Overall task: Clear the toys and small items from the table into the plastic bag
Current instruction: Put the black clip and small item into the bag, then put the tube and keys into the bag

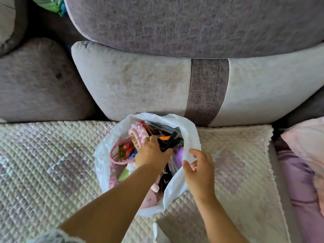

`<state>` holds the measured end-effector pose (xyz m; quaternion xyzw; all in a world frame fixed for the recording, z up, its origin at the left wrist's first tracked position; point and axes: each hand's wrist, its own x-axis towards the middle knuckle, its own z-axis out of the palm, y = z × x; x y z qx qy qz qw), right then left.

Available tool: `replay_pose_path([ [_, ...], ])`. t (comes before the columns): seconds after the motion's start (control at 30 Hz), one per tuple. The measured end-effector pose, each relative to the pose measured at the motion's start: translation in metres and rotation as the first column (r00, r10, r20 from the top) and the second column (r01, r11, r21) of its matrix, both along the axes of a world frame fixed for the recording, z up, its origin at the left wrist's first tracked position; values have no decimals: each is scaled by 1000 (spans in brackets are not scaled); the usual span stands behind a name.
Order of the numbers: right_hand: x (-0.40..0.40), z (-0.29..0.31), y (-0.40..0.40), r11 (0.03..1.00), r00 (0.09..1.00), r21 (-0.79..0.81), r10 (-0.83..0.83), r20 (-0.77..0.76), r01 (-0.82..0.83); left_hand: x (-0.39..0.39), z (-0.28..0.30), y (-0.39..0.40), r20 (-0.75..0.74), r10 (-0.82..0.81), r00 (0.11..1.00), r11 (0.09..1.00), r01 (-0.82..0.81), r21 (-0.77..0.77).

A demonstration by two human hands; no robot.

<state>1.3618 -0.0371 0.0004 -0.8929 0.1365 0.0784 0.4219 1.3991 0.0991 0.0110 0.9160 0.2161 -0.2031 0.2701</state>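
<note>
- The white plastic bag (177,188) stands open on the quilted cover (52,155), in front of the cushion (133,81).
- The left hand (152,153), inside the bag's mouth, grips a black tool (168,142) with an orange part.
- The right hand (198,167) pinches the bag's thin right rim.
- A pink lace basket (121,160) and a red toy (127,148) lie in the bag, left of the tool.
</note>
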Motion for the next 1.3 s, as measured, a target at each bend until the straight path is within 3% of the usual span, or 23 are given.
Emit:
replay_pose_path([
  [0.27,-7,10,10,1000,1000,24,-3,17,2,-26,2,31,76,64,995,987,-52,-152],
  [0.5,-44,47,50,936,934,-26,353,47,-352,-125,32,94,57,155,986,971,-141,-190],
  [0.83,-147,92,134,657,661,-117,750,-2,-745,-321,79,183,44,372,927,924,-366,-110],
  [1.0,-221,107,187,478,491,-165,870,-45,-862,-432,94,209,115,554,825,828,-530,-185],
  [1.3,-373,135,307,105,113,-206,993,-31,-973,-647,113,263,127,816,563,577,-804,-141],
])
